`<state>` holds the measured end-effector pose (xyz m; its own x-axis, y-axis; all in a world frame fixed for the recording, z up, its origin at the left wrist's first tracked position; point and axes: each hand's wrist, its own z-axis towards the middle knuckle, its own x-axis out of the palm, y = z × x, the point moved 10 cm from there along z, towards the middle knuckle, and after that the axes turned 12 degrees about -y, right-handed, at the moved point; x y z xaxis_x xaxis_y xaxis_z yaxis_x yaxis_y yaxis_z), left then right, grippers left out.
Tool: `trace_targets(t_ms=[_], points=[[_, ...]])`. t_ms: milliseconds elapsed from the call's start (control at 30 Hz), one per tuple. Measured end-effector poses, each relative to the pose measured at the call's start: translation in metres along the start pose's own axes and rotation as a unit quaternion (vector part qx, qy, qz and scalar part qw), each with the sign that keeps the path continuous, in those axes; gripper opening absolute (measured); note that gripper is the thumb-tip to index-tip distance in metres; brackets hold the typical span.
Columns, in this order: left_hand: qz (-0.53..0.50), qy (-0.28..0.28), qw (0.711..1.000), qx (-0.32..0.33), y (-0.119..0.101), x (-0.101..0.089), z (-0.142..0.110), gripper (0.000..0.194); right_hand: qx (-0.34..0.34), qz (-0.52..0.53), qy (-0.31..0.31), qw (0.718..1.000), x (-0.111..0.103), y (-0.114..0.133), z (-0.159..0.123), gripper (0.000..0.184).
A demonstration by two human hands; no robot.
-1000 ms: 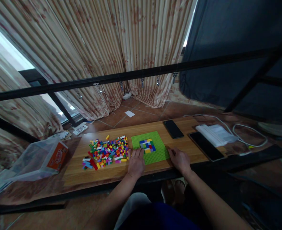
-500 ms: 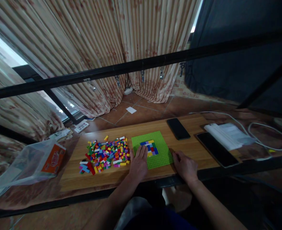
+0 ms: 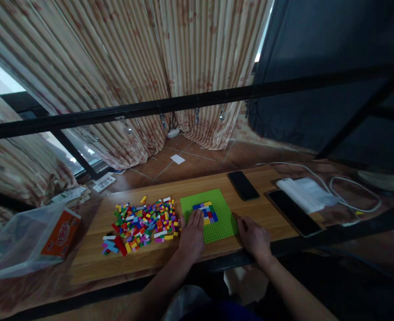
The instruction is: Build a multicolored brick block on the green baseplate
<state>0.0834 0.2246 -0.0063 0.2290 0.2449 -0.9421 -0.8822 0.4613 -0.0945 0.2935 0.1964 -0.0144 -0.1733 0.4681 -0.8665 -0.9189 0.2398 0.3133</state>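
A green studded baseplate lies on the wooden board, with a flat patch of blue, yellow, red, white and green toy bricks on its middle. My left hand rests flat over the plate's left side, fingers stretched out, their tips touching the patch's left edge and hiding part of it. Beside the plate's right edge is my right hand, its fingers curled together; whatever they hold is hidden. Left of the plate spreads a pile of loose toy bricks in many colours.
A black phone lies behind the right hand, and a larger dark phone sits farther right by a white packet and a cable. At the far left stands a clear plastic bin with an orange label. The wooden board supports the bricks.
The whole view has shifted slightly, so the board appears lower and farther left. Both hands keep about the same places against the baseplate.
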Motion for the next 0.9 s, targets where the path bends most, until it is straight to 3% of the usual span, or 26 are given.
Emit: trace_targets(t_ms=[200,367,467,567,733,800,900], points=[[-0.019,-0.104,0.994,0.005,-0.012,-0.023,-0.023,0.067,0.004,-0.022,0.016,1.0,0.004,-0.003,0.0,0.033],[-0.108,-0.13,0.984,0.054,-0.039,-0.036,-0.081,0.062,0.008,-0.04,0.032,0.999,0.008,-0.007,0.0,0.037],[-0.134,-0.138,0.98,0.053,-0.039,-0.038,-0.121,0.055,0.008,-0.028,0.036,0.999,0.008,-0.009,0.0,0.04],[-0.137,-0.159,0.977,0.031,-0.021,-0.044,-0.149,0.051,0.016,-0.01,0.041,0.999,0.008,-0.015,-0.001,0.041],[-0.109,-0.225,0.967,-0.049,0.041,-0.07,-0.163,0.041,0.014,0.071,0.011,0.997,0.0,-0.012,0.007,0.042],[-0.1,-0.23,0.967,-0.044,0.055,-0.082,-0.162,0.035,-0.012,0.112,-0.017,0.993,-0.006,0.008,0.013,0.044],[-0.087,-0.223,0.968,-0.082,0.08,-0.099,-0.162,0.03,-0.124,0.187,-0.021,0.974,-0.007,0.069,0.02,0.044]])
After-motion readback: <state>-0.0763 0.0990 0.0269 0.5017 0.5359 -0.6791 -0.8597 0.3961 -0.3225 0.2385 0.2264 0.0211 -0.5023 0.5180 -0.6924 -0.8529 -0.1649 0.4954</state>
